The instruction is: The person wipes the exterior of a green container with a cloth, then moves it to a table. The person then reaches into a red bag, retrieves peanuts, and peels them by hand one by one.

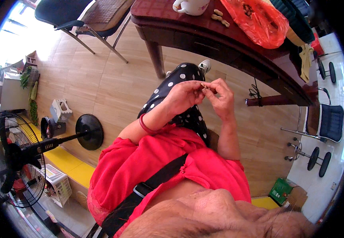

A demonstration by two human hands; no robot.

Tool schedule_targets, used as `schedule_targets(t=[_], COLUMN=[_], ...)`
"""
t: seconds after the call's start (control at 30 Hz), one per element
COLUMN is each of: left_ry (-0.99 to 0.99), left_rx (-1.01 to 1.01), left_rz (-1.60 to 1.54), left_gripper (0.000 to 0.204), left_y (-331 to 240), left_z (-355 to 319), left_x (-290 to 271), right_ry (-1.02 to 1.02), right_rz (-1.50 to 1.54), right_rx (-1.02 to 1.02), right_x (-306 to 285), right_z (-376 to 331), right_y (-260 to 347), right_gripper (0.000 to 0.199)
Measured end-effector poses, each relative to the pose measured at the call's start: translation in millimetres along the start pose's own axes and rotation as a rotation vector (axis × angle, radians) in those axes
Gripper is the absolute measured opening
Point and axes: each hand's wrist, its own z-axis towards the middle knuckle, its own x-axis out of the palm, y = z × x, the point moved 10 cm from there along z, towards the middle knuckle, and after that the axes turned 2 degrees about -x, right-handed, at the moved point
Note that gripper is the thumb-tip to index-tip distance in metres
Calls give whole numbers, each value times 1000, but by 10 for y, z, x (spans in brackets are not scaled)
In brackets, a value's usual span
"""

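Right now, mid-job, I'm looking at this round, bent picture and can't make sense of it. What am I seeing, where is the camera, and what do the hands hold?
There is no machine here: a person works with two bare hands. The single picture comes from a wide fisheye camera on that person's head, looking down, so straight edges bend near the rim and the person's own red top fills the bottom.

The left hand and right hand meet over the lap, pinching a small pale peanut between their fingertips.

Above them is a dark wooden table. On it lie a few loose peanuts, an orange plastic bag and a white teapot. On the wooden floor at the left stands a black fan.
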Motion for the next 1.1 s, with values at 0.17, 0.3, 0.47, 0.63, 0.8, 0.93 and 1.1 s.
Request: schedule_targets(t=[0.17, 0.3, 0.47, 0.63, 0.8, 0.93, 1.1], left_ry=[-104, -83, -50, -17, -190, -228, -285], left_rx=[4, -43, -20, 399, 934, 1267, 1307], left_rz=[227, 80, -61, 329, 907, 1319, 1726], left_gripper=[25, 23, 26, 33, 29, 28, 29], left_y=[39, 34, -231, -1324, -2487, -2898, -2892], left_z=[57, 26, 35, -56, -82, 190, 588], left_x=[-218, -124, -37, 413, 1100, 1458, 1531], right_ry=[-4, 2, -202, -403, -318, -295, -213], right_rz=[-367, -416, -428, -744, -923, -787, -638], right_rx=[-155, -177, -182, -272, -265, -337, -249], right_x=[31, 36, -280, -690, -650, -717, -1174], right_z=[39, 123, 612, 1339, 1698, 1781, 2290], right_y=[51, 85, 253, 339, 122, 280, 278], right_gripper=[8, 8, 9, 13, 13, 17, 17])
